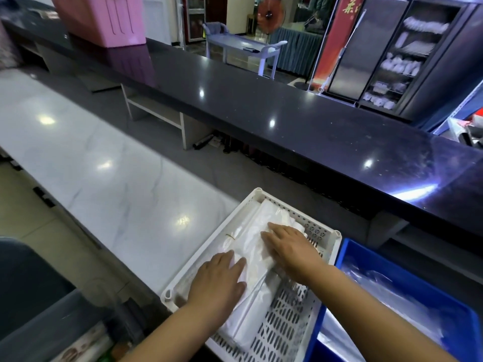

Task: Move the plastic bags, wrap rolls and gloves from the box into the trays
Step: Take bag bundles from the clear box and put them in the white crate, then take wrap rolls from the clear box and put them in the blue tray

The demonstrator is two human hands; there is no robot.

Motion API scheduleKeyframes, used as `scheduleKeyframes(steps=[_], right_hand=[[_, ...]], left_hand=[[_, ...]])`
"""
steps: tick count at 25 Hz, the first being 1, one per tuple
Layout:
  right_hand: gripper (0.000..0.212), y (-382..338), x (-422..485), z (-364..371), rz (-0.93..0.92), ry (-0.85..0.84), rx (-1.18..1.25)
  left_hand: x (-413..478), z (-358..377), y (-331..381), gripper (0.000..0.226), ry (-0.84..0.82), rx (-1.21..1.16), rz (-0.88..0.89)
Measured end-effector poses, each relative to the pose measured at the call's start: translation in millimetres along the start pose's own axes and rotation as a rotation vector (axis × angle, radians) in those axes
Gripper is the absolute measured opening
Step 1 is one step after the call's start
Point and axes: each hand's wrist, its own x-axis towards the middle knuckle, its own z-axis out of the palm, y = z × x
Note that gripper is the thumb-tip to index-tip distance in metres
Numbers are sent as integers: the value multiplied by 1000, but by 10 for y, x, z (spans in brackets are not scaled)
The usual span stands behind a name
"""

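Observation:
A white perforated tray (322,232) stands on the marble counter in front of me. Inside it lies a stack of white and clear plastic bags (256,286), running lengthwise. My left hand (218,280) rests flat on the near left part of the stack, fingers spread. My right hand (288,246) lies palm down on the far right part of the bags, fingers apart. Neither hand grips anything. To the right, touching the white tray, a blue tray (462,320) holds clear plastic bags (386,288). At the bottom left a grey box (52,325) shows a wrap roll (86,346) inside.
A raised black counter (287,113) runs diagonally behind the trays. The white marble counter (91,158) stretches to the left. A pink bin (104,19) stands on the black counter at the far left. A dark chair back (23,273) sits at the left edge.

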Motion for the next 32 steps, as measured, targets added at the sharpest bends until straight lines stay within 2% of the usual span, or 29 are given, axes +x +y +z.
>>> scheduleKeyframes(steps=[7,9,10,13,15,18,21,23,25,27,32], right_hand=[[46,-48,-46,168,79,2,78],[42,-79,-7,100,72,20,24],[37,-121,13,35,59,49,-18],[31,-401,104,-212,1,147,-63],[28,-764,188,-387,-84,200,-47],[27,-1436,306,-579,-226,249,-33],[30,-2044,417,-634,-344,250,-49],[29,-2691,575,-515,-431,221,-51],[24,-3066,613,-449,-474,183,-40],[19,-3783,740,-193,-539,147,3],[12,-4728,779,515,-533,-95,-36]], left_hand=[[-55,20,-70,76,-190,109,20],[-120,-66,-72,73,-201,108,18],[-193,-109,-76,66,-159,112,13],[-465,-322,-214,33,133,94,-1],[-698,-539,-470,20,263,77,-60],[-1089,-869,-966,21,382,111,-220],[-1462,-1004,-1449,21,425,61,-418],[-1946,-1016,-1952,22,392,-3,-565],[-2200,-936,-2310,23,404,-12,-608],[-2700,-882,-2929,25,367,-46,-705],[-3444,-509,-3854,23,267,-110,-829]])
